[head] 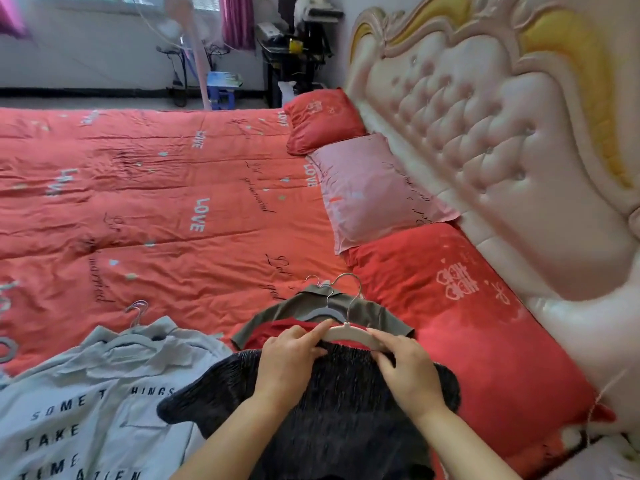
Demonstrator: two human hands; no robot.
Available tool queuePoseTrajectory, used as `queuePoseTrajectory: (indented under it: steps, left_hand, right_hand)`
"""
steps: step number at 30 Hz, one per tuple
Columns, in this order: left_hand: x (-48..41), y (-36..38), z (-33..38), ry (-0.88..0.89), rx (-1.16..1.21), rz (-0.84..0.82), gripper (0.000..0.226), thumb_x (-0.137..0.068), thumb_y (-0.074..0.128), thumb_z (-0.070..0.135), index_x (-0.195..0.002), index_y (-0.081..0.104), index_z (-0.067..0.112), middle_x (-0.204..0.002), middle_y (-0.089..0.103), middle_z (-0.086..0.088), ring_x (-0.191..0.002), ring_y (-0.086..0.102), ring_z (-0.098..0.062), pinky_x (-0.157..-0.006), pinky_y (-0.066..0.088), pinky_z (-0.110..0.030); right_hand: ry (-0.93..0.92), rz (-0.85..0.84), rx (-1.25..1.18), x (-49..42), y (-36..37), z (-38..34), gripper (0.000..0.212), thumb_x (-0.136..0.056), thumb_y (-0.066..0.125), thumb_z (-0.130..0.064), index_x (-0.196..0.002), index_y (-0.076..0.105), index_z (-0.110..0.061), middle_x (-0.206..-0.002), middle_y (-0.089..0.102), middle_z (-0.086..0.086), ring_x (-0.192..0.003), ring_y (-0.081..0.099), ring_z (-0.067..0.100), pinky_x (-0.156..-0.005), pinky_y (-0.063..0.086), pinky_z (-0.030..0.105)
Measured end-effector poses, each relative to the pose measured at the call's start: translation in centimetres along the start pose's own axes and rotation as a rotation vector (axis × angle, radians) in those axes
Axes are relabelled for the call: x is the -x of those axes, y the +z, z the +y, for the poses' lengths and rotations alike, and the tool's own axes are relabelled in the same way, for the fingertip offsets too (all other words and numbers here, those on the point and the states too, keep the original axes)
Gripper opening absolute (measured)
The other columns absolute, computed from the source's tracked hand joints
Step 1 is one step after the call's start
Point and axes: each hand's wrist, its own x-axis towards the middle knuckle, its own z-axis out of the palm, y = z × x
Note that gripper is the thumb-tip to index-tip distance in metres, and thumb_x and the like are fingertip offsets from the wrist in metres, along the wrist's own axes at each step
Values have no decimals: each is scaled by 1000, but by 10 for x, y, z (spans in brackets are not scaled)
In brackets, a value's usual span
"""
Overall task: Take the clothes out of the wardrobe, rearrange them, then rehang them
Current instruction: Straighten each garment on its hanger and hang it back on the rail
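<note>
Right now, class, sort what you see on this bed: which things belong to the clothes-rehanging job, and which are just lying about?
Job in hand:
white hanger, pinched by left hand and right hand
dark knitted top
olive garment
red garment
grey printed shirt

Lying about:
pink pillow
quilt
headboard

"LOVE" on quilt (pixel 156 209), "TAKE" on shirt (pixel 86 410)

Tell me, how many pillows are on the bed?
3. All lie along the headboard: far red pillow at the back, pink pillow in the middle, near red pillow closest. None seems hidden.
</note>
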Motion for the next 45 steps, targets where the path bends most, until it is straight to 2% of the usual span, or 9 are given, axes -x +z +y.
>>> queuePoseTrajectory:
  steps: [5,12,13,15,17,19,23,33,45]
  left_hand:
    - [-46,47,-22,-84,-152,-75,54,-56,85,24,-107,68,30,-57,52,8,-48,53,-12,-45,34,-24]
    - [-104,110,-64,-173,-199,-149,47,-61,70,28,-108,69,28,-61,56,4,-51,58,-20,-46,41,-31]
    - [-110,118,-69,-206,-202,-182,49,-64,72,26,-113,67,26,-67,59,2,-59,61,-23,-52,44,-33]
    - [-119,131,-74,-324,-241,-315,57,-81,66,27,-135,48,27,-108,61,-4,-102,59,-26,-84,43,-40]
    - [-119,146,-81,-436,-320,-456,64,-92,54,34,-147,22,31,-145,33,-4,-135,28,-21,-109,21,-38]
    - [-114,157,-84,-513,-328,-545,66,-93,51,38,-148,15,31,-153,18,-4,-141,15,-20,-113,13,-38]
    - [-100,163,-85,-534,-331,-596,62,-94,49,39,-147,19,29,-154,18,-5,-141,14,-22,-112,15,-38]
    - [-64,92,-58,-546,-381,-454,52,-96,44,37,-144,27,28,-149,27,-2,-137,23,-20,-108,18,-34]
    - [70,-84,-41,-677,-426,-129,47,-94,48,35,-138,35,30,-136,44,7,-126,38,-16,-101,26,-31]
  right_hand:
    - [34,-160,-27,-63,30,46,39,-81,67,-7,-117,66,-23,-100,68,-2,-97,60,21,-88,44,31]
    - [106,-248,-74,-135,86,100,35,-81,68,-12,-115,67,-22,-99,69,0,-97,60,22,-87,45,35]
    - [120,-260,-75,-143,95,106,35,-82,67,-13,-116,66,-21,-101,69,2,-99,60,23,-88,44,35]
    - [149,-325,-44,-157,115,118,40,-83,66,-14,-123,61,-19,-109,66,4,-106,57,25,-94,42,36]
    - [175,-420,13,-164,134,129,49,-84,65,-18,-132,53,-19,-119,60,4,-114,52,25,-100,38,35]
    - [193,-505,52,-162,147,137,50,-85,63,-21,-134,50,-20,-125,56,3,-119,48,24,-103,35,33]
    - [185,-587,91,-148,154,142,47,-87,61,-23,-133,50,-20,-129,52,2,-123,44,21,-107,31,32]
    - [-2,-585,101,-127,119,88,40,-89,58,-25,-129,53,-21,-126,53,-2,-122,43,18,-106,31,30]
    - [-423,-535,96,-40,91,-96,40,-92,55,-24,-132,51,-20,-130,51,-3,-124,42,17,-103,36,33]
